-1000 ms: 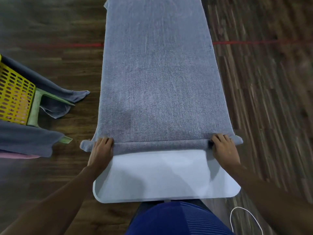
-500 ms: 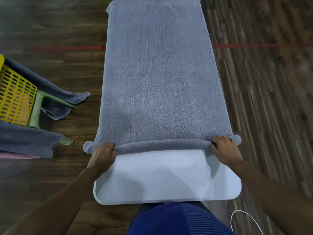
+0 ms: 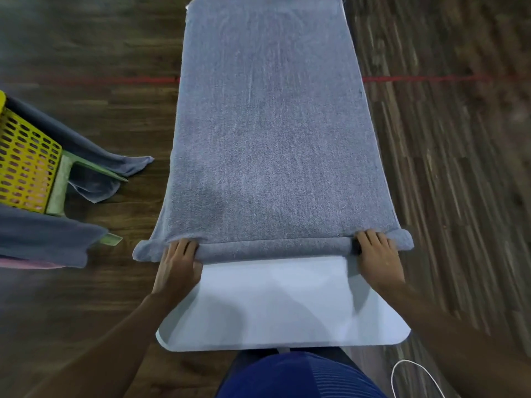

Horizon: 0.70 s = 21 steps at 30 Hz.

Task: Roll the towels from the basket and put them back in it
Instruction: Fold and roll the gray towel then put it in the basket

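My left hand [image 3: 178, 265] and right hand [image 3: 379, 257] each curl their fingers over the rolled near end of the grey towel [image 3: 270, 139], one at each side edge of the white table [image 3: 275, 311]. The flat rest stretches away along the table, and bare tabletop lies nearer me. The yellow basket [image 3: 26, 173] stands left of the table, well apart.

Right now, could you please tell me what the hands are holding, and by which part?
Both hold the towel by its rolled near edge: the left hand near the roll's left end, the right hand near its right end.
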Each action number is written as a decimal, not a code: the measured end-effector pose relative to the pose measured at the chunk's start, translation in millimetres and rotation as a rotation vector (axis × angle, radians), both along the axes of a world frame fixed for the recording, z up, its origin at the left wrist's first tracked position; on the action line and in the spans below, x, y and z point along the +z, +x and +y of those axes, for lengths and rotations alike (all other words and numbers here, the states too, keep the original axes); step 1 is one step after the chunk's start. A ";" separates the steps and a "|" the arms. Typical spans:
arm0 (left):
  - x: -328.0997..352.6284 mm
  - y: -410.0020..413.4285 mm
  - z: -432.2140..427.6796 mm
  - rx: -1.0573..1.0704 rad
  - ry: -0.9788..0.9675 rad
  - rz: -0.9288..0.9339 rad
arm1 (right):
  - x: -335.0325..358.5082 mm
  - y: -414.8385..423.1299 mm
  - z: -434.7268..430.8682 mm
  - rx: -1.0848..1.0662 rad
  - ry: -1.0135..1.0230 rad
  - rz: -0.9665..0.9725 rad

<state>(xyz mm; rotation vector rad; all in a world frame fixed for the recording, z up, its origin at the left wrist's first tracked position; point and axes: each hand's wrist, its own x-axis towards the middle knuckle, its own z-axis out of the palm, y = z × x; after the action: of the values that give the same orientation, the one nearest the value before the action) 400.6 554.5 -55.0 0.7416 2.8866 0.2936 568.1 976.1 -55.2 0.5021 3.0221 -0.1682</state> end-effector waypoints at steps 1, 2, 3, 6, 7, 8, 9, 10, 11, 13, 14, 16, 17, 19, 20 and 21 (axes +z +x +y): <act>-0.9 2.3 -0.3 -0.005 -0.021 -0.017 | -1.4 1.4 -1.8 0.010 -0.002 -0.012; -2.2 3.2 -0.9 -0.008 -0.036 -0.024 | -2.3 2.5 -2.4 0.017 -0.011 -0.026; -2.4 2.9 -1.1 -0.005 -0.048 -0.027 | -3.4 2.7 -2.2 0.022 -0.021 -0.030; -0.1 -1.4 2.6 0.043 -0.021 -0.019 | -0.7 -0.4 1.5 0.003 -0.060 -0.023; 2.1 -3.9 5.0 0.059 -0.005 -0.035 | 1.3 -3.1 3.7 -0.001 -0.067 -0.021; 3.8 -6.8 6.8 0.066 0.003 -0.050 | 4.8 -6.0 5.1 0.000 -0.077 -0.038; 5.0 -9.5 7.9 0.073 -0.002 -0.067 | 6.8 -7.9 6.3 0.009 -0.083 -0.053; 5.1 -12.0 7.8 0.074 -0.012 -0.087 | 9.1 -9.2 7.8 0.021 -0.082 -0.067; 5.9 -15.0 7.5 0.073 -0.025 -0.116 | 10.1 -10.6 10.2 0.031 -0.082 -0.082; 4.4 -21.9 5.4 0.067 -0.054 -0.174 | 13.9 -14.5 13.0 0.026 -0.099 -0.124; 3.6 -26.1 4.6 0.072 -0.071 -0.204 | 15.5 -16.6 14.5 0.009 -0.113 -0.164; 3.9 -32.8 4.9 0.087 -0.095 -0.245 | 13.8 -21.2 18.4 -0.040 -0.133 -0.227; 4.4 -35.0 5.9 0.092 -0.093 -0.227 | 12.5 -23.2 19.8 -0.056 -0.137 -0.235; 5.7 -35.9 8.1 0.094 -0.062 -0.122 | 8.1 -25.5 21.2 -0.046 -0.106 -0.197; 3.7 -35.6 8.8 0.089 -0.037 -0.059 | 5.4 -25.2 21.1 -0.031 -0.088 -0.139; 2.5 -34.5 10.0 0.079 -0.008 -0.011 | 2.3 -24.0 20.5 -0.015 -0.071 -0.071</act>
<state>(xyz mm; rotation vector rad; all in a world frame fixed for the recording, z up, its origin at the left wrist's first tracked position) 366.1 564.5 -52.5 0.6237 2.9092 0.2941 544.1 996.6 -52.9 0.5130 2.9328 -0.2521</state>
